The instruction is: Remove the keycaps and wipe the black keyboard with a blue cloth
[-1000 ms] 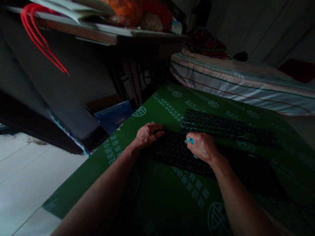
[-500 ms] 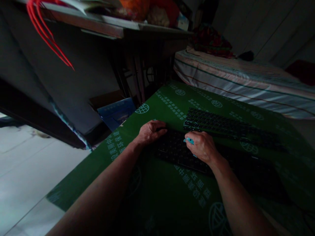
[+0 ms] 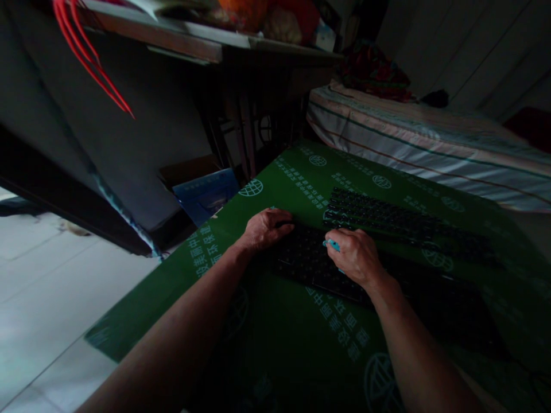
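A black keyboard base (image 3: 318, 281) lies slantwise on the green printed sheet. My left hand (image 3: 267, 228) is closed on its far left corner, thumb at the near side and fingers along the back edge. Over the middle of the base, my right hand (image 3: 355, 258) is clenched around a small turquoise-handled tool (image 3: 332, 245). The tool's working end is hidden, so its kind cannot be told. Behind the base lies a second black piece, a keyboard frame with rows of openings or keys (image 3: 383, 213); green shows through parts of it.
The green sheet (image 3: 267, 304) covers the work surface. A sewing-machine-like table (image 3: 224, 54) with clutter on top stands behind, red cords (image 3: 92, 63) hanging from it. A blue box (image 3: 205, 192) sits below. A bed (image 3: 413, 137) is at the back right. The light is dim.
The view has shifted slightly. Both hands keep almost the same places on the keyboard base, and the turquoise-handled tool stays in my right hand.
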Demonstrator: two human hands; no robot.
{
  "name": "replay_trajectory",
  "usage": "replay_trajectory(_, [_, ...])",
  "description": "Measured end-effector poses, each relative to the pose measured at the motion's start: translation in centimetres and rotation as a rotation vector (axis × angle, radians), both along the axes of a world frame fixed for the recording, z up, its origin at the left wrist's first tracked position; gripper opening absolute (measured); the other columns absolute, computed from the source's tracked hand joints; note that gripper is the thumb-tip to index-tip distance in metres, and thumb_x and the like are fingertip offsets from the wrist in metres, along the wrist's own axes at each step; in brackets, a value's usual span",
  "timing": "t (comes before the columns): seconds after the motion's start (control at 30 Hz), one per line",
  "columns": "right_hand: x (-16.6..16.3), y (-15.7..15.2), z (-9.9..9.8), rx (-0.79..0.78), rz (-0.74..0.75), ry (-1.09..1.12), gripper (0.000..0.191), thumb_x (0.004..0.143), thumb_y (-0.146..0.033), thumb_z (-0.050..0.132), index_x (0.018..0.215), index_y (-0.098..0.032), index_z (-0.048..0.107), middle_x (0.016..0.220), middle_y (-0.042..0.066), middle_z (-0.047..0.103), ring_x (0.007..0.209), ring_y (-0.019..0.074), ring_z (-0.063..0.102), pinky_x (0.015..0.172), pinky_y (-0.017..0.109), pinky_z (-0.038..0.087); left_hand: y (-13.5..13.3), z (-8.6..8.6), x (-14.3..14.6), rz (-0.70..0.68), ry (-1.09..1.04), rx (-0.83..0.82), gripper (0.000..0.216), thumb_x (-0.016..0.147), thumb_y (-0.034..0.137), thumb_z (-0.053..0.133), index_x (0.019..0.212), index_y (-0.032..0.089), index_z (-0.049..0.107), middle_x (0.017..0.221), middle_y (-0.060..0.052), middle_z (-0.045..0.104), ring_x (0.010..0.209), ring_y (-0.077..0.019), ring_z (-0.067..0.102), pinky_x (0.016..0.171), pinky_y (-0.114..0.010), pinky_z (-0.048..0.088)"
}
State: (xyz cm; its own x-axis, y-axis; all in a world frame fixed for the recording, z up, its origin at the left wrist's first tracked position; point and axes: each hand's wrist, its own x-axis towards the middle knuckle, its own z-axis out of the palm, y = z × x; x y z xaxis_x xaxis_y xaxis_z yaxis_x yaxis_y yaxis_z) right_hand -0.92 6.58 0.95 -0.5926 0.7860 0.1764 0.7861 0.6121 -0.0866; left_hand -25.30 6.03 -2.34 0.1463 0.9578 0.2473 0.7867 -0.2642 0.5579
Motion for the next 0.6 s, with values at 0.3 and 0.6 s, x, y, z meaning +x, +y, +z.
replay_trajectory(0.3, [-0.2,-0.21,0.3,-0.009,-0.029,-0.039,0.017,0.087,-0.021,0.051,0.085,-0.022,0.067,0.086,0.004,0.072,0.077,0.0166,0.064,0.073,0.028,0.036,0.11,0.1,0.02,-0.004,0.001,-0.008,0.034,0.084,0.043,0.051,0.101,0.022,0.072,0.114,-0.003,0.07,0.109,-0.0229,0.062,0.099,-0.036,0.047])
replay_trajectory(0.6, [-0.34,-0.33,0.27,-0.029,-0.02,-0.044,0.017,0.086,-0.021,0.051,0.082,-0.023,0.067,0.085,0.002,0.072,0.075,0.0165,0.064,0.069,0.028,0.034,-0.09,0.29,0.1,-0.001,0.011,-0.017,0.036,0.085,0.044,0.051,0.104,0.021,0.071,0.115,-0.004,0.069,0.11,-0.0226,0.061,0.1,-0.035,0.046])
